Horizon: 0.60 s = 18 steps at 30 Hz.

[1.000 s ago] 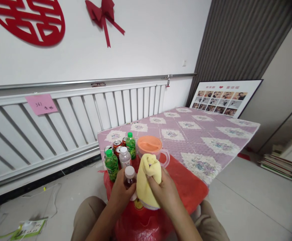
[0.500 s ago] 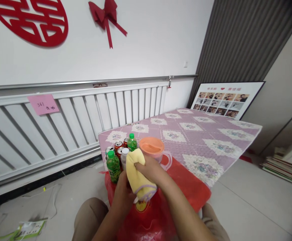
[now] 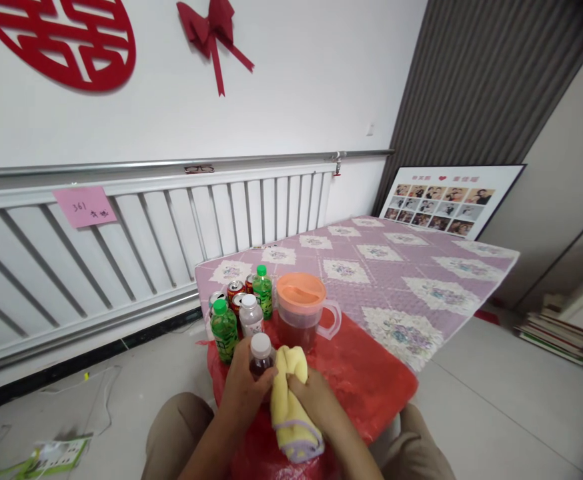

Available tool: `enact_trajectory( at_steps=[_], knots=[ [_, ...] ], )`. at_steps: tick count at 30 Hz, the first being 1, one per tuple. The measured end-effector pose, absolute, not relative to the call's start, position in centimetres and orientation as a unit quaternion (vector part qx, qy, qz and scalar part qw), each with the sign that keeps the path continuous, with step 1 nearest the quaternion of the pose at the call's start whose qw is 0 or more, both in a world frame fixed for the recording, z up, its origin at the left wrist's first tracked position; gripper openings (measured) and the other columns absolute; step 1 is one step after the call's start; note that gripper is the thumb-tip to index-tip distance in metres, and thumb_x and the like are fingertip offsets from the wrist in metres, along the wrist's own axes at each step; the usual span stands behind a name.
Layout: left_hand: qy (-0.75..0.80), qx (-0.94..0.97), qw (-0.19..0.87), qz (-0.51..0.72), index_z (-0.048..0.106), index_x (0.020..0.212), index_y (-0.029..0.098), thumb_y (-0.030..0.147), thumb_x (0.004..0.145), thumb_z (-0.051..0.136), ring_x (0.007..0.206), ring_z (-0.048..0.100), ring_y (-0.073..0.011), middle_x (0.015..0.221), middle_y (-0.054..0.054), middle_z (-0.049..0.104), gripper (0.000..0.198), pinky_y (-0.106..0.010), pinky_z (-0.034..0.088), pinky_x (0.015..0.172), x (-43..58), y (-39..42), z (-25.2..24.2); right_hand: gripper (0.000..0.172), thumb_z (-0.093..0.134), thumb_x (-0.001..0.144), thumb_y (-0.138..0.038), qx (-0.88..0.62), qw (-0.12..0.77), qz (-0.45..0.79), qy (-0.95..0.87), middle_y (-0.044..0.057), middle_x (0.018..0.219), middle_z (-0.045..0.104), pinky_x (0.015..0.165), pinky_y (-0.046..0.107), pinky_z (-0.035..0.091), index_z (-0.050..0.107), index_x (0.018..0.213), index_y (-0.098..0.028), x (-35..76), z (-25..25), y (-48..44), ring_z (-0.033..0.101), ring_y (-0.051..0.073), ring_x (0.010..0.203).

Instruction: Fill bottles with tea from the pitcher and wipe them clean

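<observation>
My left hand (image 3: pixel 244 380) is wrapped round a white-capped bottle (image 3: pixel 261 353) with dark contents, which stands upright close to me. Bunched in my right hand (image 3: pixel 312 395) is a yellow cloth (image 3: pixel 290 407) with a purple edge, beside the bottle's right side. Behind them stands a clear pitcher (image 3: pixel 296 327) with an orange lid and a handle. To the left are two green-capped bottles (image 3: pixel 224 332), another white-capped bottle (image 3: pixel 251 316) and several drink cans (image 3: pixel 235 289). A red plastic sheet (image 3: pixel 366 370) lies under these things.
A purple flowered cloth (image 3: pixel 346 293) covers the surface. Behind it runs a white radiator (image 3: pixel 171 227) with a pink note (image 3: pixel 85 207). A photo board (image 3: pixel 446 200) leans at the back right; stacked books (image 3: pixel 556 337) sit at the far right.
The yellow cloth and my right hand have moved down towards me, uncovering the bottle in my left hand. The other white-capped bottle and the pitcher's body now show more fully.
</observation>
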<state>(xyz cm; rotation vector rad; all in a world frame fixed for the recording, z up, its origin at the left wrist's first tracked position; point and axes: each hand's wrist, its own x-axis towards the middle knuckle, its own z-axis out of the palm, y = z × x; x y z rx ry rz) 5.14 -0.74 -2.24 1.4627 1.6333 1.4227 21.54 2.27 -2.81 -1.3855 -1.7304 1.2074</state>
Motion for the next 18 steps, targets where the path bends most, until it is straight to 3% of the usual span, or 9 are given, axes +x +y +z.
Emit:
enact_trajectory(
  at_steps=[5,11,18],
  knots=[
    [0.609,0.546,0.255,0.515,0.050,0.120,0.017,0.019,0.066,0.068,0.104,0.058,-0.0255,0.114,-0.009,0.060,0.057,-0.041,0.047,0.093,5.0,-0.6,-2.1,0.031,0.050,0.080,-0.028,-0.526,0.323,0.420,-0.665,0.012,0.100,0.074,0.080,0.035,0.049,0.067,0.101,-0.015,21.9,-2.1,0.8,0.068,0.026,0.091],
    [0.613,0.556,0.228,0.513,0.051,0.119,0.016,0.023,0.068,0.068,0.101,0.060,-0.0261,0.112,-0.009,0.061,0.054,-0.042,0.048,0.091,5.2,-0.8,-2.2,0.041,0.054,0.079,-0.032,-0.534,0.351,0.426,-0.640,0.012,0.111,0.071,0.085,0.037,0.050,0.061,0.116,-0.016,23.0,-0.6,0.2,0.067,0.027,0.100],
    [0.617,0.552,0.211,0.519,0.053,0.116,0.018,0.025,0.068,0.067,0.099,0.061,-0.0263,0.108,-0.008,0.062,0.050,-0.043,0.049,0.088,5.3,-0.8,-2.3,0.051,0.054,0.080,-0.045,-0.561,0.380,0.474,-0.562,0.012,0.104,0.074,0.077,0.039,0.055,0.056,0.121,-0.014,28.8,-2.8,0.9,0.070,0.029,0.093]
  ],
)
